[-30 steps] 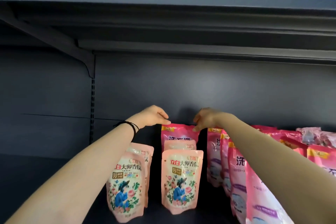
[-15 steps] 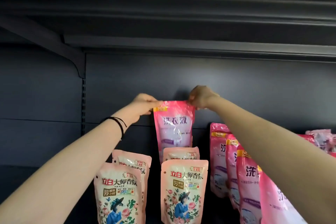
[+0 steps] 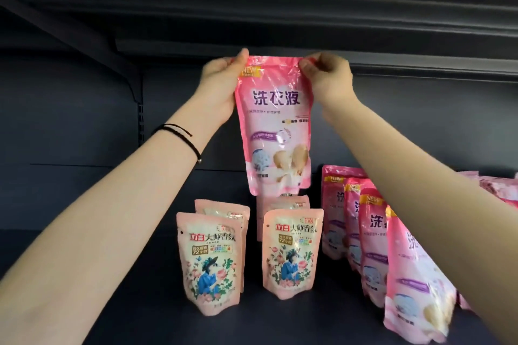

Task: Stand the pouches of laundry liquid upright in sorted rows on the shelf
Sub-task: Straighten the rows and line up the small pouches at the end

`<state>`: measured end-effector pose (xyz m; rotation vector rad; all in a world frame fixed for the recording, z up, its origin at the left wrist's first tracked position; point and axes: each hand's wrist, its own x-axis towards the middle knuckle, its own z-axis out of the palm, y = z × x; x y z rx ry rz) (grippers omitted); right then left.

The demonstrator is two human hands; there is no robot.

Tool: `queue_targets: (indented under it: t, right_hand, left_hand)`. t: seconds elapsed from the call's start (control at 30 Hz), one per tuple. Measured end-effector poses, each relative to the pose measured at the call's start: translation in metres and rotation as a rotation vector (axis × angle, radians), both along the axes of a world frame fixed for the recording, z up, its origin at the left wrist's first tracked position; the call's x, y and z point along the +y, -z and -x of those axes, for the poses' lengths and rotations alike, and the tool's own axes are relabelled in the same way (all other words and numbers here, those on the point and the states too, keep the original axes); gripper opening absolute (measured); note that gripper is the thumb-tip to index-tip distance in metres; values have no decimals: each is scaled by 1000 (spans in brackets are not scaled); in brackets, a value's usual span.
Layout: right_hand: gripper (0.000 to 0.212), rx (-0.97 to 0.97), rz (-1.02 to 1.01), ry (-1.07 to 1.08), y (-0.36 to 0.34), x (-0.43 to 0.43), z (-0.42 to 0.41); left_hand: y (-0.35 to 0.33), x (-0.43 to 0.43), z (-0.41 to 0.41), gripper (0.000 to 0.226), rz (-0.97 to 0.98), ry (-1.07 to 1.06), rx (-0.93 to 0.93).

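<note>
A bright pink pouch [image 3: 276, 126] hangs in the air above the dark shelf [image 3: 145, 314]. My left hand [image 3: 221, 84] pinches its top left corner and my right hand [image 3: 328, 78] pinches its top right corner. Below it stand two short rows of pale pink floral pouches, the left row [image 3: 208, 260] and the middle row [image 3: 291, 252], each two deep. To the right a row of bright pink pouches [image 3: 372, 241] stands upright, partly hidden by my right forearm.
More pink pouches [image 3: 493, 187] lie in a heap at the far right behind my arm. The upper shelf's underside [image 3: 252, 22] runs close above my hands. A bracket and slotted upright [image 3: 140, 109] stand at the back left.
Both hands have lifted the bright pink pouch from behind the middle floral row up and toward me, so that it now hangs fully clear above the rows.
</note>
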<state>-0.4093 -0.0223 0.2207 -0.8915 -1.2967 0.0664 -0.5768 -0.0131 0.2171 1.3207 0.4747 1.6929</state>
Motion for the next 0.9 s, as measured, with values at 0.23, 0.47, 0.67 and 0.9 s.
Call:
queue_targets:
  t: [0.23,0.47,0.67,0.9]
  right_hand:
    - [20,140,162,-189,62,-94,4]
    - [16,208,172,-249,149,-128,-3]
    - [13,300,216,-278,202,-119,-14]
    - [30,325,261,-388,237,-135,-12]
  left_hand:
    - [57,-75,3,18,85,99,42]
    - [148,-102,2,27,49,88,156]
    - [191,-98,-15,37,7,-17,191]
    - [216,-110,-22,34,5,-34,183]
